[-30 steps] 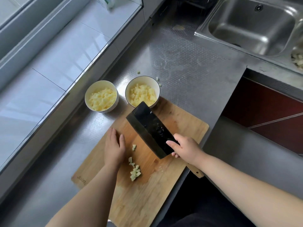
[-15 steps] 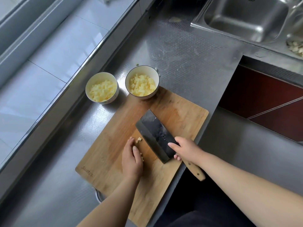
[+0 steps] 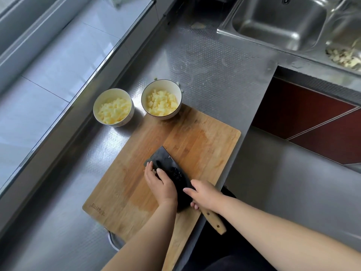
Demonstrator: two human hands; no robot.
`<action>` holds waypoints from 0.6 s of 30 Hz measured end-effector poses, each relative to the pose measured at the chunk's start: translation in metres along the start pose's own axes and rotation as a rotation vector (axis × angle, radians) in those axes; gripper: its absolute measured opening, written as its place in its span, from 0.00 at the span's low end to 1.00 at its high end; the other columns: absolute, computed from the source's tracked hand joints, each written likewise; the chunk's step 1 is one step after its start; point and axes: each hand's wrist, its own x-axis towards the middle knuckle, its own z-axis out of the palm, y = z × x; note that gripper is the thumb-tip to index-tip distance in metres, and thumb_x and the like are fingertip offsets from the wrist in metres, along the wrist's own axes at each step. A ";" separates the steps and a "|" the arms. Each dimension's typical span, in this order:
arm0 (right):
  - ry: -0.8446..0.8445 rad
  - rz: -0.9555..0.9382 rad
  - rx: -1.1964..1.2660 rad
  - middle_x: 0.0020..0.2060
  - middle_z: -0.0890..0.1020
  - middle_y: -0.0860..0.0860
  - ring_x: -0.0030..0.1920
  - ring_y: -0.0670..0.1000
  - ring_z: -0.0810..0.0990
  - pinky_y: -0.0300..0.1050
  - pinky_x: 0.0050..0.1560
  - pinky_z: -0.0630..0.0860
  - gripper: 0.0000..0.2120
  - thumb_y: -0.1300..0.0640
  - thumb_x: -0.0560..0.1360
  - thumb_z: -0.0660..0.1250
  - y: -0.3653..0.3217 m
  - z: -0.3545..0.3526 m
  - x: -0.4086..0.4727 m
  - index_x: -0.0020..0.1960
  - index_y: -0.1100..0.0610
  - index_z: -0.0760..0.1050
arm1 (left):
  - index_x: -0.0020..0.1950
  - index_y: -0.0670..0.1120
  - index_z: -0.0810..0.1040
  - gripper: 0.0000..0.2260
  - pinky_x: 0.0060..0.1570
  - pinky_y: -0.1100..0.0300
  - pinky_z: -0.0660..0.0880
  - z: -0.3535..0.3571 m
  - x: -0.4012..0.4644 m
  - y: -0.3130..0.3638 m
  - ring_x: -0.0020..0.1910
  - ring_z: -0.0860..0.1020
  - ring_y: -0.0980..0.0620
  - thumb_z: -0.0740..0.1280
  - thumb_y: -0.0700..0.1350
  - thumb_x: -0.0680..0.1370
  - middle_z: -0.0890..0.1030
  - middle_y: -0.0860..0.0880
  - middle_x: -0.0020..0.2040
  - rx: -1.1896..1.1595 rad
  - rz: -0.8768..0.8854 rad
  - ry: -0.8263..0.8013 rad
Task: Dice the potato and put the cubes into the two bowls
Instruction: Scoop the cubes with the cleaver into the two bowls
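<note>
worktop (image 3: 205, 61): steel, textured; we see a sink (image 3: 277, 22) set in at its far right corner; a few scraps lie on it just behind the right bowl
board (image 3: 195, 137): wooden cutting board near the worktop's front edge, its near right side overhanging that edge
cleaver (image 3: 172, 173): dark blade lying low over the board's middle, tilted; wooden handle (image 3: 214, 222) sticks out past the board's near right edge
right hand (image 3: 205, 194): fingers curled round the cleaver where blade meets handle; forefinger laid along the blade
left hand (image 3: 160, 182): fingers cupped against the blade's left face, pressing a few potato cubes (image 3: 154, 171) onto it; cubes mostly hidden under the fingers
left bowl (image 3: 113, 107): white, on the worktop just off the board's far left corner; holds diced potato
right bowl (image 3: 161, 99): white with dark rim, touching the board's far edge; also holds diced potato; we see the two bowls close but apart
</note>
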 end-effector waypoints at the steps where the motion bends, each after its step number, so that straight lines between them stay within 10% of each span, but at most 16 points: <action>1: -0.003 -0.003 0.025 0.31 0.78 0.49 0.32 0.47 0.81 0.49 0.42 0.78 0.14 0.46 0.81 0.58 0.001 0.000 0.000 0.42 0.54 0.65 | 0.70 0.40 0.68 0.24 0.67 0.64 0.61 0.002 0.000 0.001 0.71 0.66 0.48 0.52 0.49 0.77 0.68 0.42 0.70 0.002 0.010 -0.001; 7: 0.046 -0.020 0.185 0.32 0.75 0.50 0.35 0.53 0.84 0.47 0.37 0.77 0.16 0.48 0.81 0.60 -0.001 -0.004 -0.004 0.39 0.55 0.63 | 0.69 0.41 0.69 0.23 0.62 0.77 0.57 0.011 0.001 0.018 0.70 0.66 0.51 0.52 0.49 0.78 0.70 0.44 0.69 -0.041 0.038 -0.009; 13: 0.114 -0.132 0.369 0.31 0.74 0.50 0.31 0.50 0.82 0.44 0.31 0.76 0.15 0.50 0.80 0.63 -0.015 -0.036 -0.004 0.40 0.57 0.63 | 0.62 0.46 0.76 0.19 0.62 0.59 0.70 0.002 0.029 0.068 0.61 0.75 0.55 0.52 0.53 0.81 0.79 0.52 0.59 -0.166 0.076 -0.035; 18: 0.134 -0.153 0.391 0.32 0.75 0.51 0.32 0.51 0.81 0.44 0.33 0.77 0.14 0.51 0.80 0.63 -0.015 -0.061 -0.002 0.41 0.56 0.65 | 0.59 0.44 0.77 0.14 0.58 0.63 0.71 -0.021 0.048 0.080 0.57 0.76 0.59 0.53 0.45 0.83 0.80 0.53 0.54 -0.116 0.086 -0.022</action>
